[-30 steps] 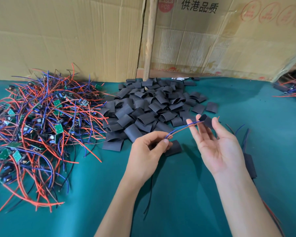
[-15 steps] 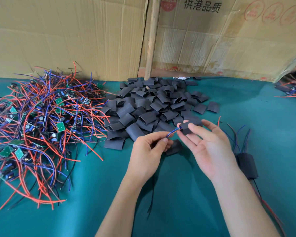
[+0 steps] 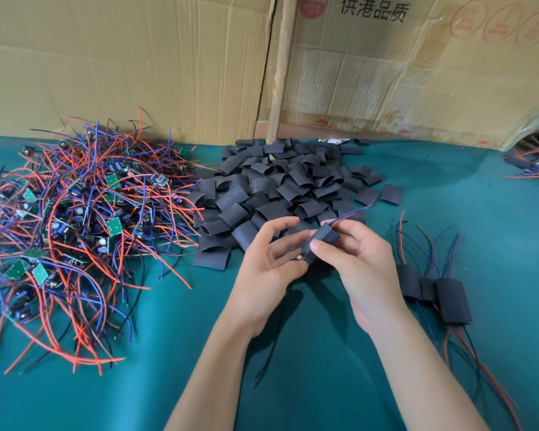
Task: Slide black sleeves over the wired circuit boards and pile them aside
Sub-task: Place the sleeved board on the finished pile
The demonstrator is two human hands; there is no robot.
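counter [image 3: 324,384]: teal cloth, matt, kinda felt-like
sleeves [image 3: 280,194]: black, matt, soft-looking plastic tubing
wires [image 3: 75,213]: smooth plastic insulation, red, blue, black
boards [image 3: 114,227]: green, slight sheen
backdrop [image 3: 137,63]: creased brown cardboard, dull
post [image 3: 279,66]: rough bare wood

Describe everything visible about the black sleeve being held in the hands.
The black sleeve is a short, matte tube of soft-looking material, tilted above the green cloth. The right hand pinches it; the left hand touches its lower end, where a bit of the board peeks out. Blue and red wires leave its upper end.
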